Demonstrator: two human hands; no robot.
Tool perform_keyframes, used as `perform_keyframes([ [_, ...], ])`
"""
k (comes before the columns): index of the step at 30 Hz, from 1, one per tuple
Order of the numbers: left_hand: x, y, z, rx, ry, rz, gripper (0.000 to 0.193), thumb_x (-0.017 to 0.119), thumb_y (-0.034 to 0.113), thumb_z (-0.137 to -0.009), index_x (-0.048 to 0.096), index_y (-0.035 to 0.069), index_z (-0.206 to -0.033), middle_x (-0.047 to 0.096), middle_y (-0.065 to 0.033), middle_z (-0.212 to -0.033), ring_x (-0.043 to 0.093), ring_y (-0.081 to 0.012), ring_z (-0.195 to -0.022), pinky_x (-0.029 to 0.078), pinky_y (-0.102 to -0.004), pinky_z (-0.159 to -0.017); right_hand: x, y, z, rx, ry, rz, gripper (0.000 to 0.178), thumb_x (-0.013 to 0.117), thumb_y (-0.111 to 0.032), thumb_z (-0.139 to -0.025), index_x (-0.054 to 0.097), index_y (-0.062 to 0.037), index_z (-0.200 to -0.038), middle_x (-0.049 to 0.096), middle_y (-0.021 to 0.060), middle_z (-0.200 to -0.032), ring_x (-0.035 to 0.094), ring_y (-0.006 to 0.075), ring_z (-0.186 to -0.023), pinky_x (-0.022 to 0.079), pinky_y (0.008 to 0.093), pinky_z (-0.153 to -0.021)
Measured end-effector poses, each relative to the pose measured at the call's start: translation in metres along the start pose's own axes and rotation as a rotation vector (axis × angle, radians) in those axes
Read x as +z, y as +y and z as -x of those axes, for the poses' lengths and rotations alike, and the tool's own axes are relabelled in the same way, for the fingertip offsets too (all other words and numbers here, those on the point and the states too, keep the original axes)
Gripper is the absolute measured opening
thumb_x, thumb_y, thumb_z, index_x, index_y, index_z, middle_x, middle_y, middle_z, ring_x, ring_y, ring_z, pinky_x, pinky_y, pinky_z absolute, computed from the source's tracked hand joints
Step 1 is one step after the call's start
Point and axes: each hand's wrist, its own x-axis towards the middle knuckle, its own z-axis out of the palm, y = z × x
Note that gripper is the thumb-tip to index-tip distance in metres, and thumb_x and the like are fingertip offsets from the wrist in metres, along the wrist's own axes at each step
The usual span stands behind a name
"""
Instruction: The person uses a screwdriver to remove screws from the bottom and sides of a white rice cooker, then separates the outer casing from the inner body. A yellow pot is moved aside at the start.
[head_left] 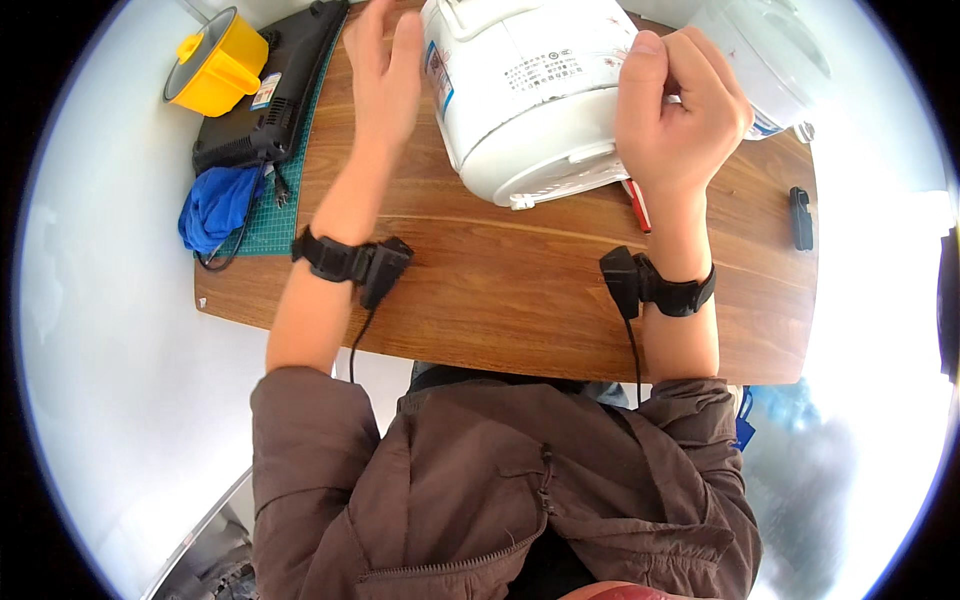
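A white rice cooker (530, 110) lies tipped on its side at the far middle of the wooden table, its vented base facing me and its printed side upward. My left hand (385, 75) is beside its left side, fingers stretched out and apart, slightly blurred; the fingertips run to the top edge of the view. I cannot tell whether it touches the cooker. My right hand (685, 110) is closed in front of the cooker's right side, fingers curled and thumb raised. Whatever it may hold is hidden. Below this hand, a red-and-white slim tool (638, 205) shows partly.
At the far left, a yellow pot with a lid (225, 65) stands on a black device (255, 125) over a green cutting mat (265, 232). A blue cloth (215, 207) lies nearby. A clear container (765, 60) stands far right; a small black object (801, 218) lies near the right edge.
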Motion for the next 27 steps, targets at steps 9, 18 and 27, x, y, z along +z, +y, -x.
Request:
perform_keyframes([
  [9, 0.032, -0.010, 0.081, -0.674, -0.084, 0.834, 0.080, 0.033, 0.068, -0.105, 0.027, 0.009, -0.160, 0.039, -0.0120, -0.160, 0.044, -0.0247, -0.144, 0.041, -0.0386, -0.117, 0.005, 0.031, 0.012, 0.557, -0.032, -0.341, 0.034, 0.062, -0.025, -0.101, 0.069, 0.0040, -0.118, 0.071, 0.0096, -0.109, 0.062, 0.0165, -0.101, 0.046, 0.0278, -0.093],
  [18, 0.034, 0.014, 0.052, -0.733, -0.003, 1.022, 0.067, 0.037, 0.059, -0.109, 0.045, 0.007, -0.151, 0.057, -0.0119, -0.146, 0.058, -0.0212, -0.130, 0.052, -0.0347, -0.106, -0.006, 0.033, 0.000, 0.841, -0.355, -0.571, 0.055, 0.055, -0.036, -0.106, 0.057, 0.0042, -0.143, 0.065, 0.0183, -0.134, 0.060, 0.0241, -0.127, 0.044, 0.0335, -0.108],
  [27, -0.031, 0.070, -0.029, -0.711, -0.101, 0.801, 0.059, 0.053, 0.026, -0.105, 0.036, 0.008, -0.159, 0.063, -0.0014, -0.123, 0.059, -0.0068, -0.092, 0.050, -0.0218, -0.072, 0.026, 0.034, 0.034, 1.280, -0.082, -1.127, 0.052, 0.045, -0.036, -0.111, 0.052, 0.0011, -0.146, 0.062, 0.0127, -0.140, 0.058, 0.0252, -0.129, 0.045, 0.0388, -0.108],
])
